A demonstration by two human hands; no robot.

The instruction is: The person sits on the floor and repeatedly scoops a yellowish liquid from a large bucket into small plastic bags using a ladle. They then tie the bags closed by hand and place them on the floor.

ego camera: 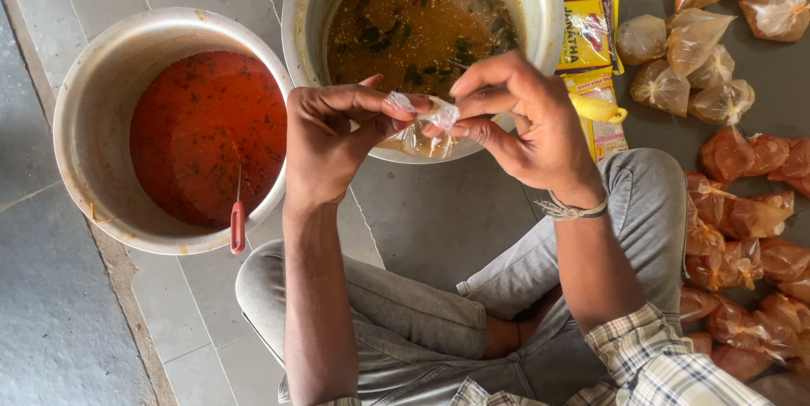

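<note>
A small clear plastic pouch [419, 129], partly filled with brownish liquid, is being held between both hands over the near rim of the steel pot of brown curry [540, 1]. The left hand [333, 140] is being kept closed on the pouch's bunched neck, thumb and forefinger pinching the plastic from the left. The right hand [527, 123] is likewise being kept closed on it, fingertips pinching and apparently twisting the white gathered top from the right. The pouch is hanging just below the fingers, touching both hands and free of the floor.

As a judgement, filling of this pouch is already done and its closing is under way; a finished knot is not being shown, so the sealing is being counted as not yet complete.

A good deal of work is being shown as done: a heap of tied reddish-orange pouches [742, 229] is lying on the floor by the right knee, and a smaller group of paler brown pouches [692, 60] is lying farther off, beside the yellow packets [588, 30]. A small yellow object [597, 108] is resting on those packets.

Much is also being left: the brown curry pot is well filled, and the second steel pot [93, 102], to the left, is holding a deep red sauce with a red-handled utensil [238, 224] leaning on its rim. The tiled floor [51, 305] is carrying everything.
</note>
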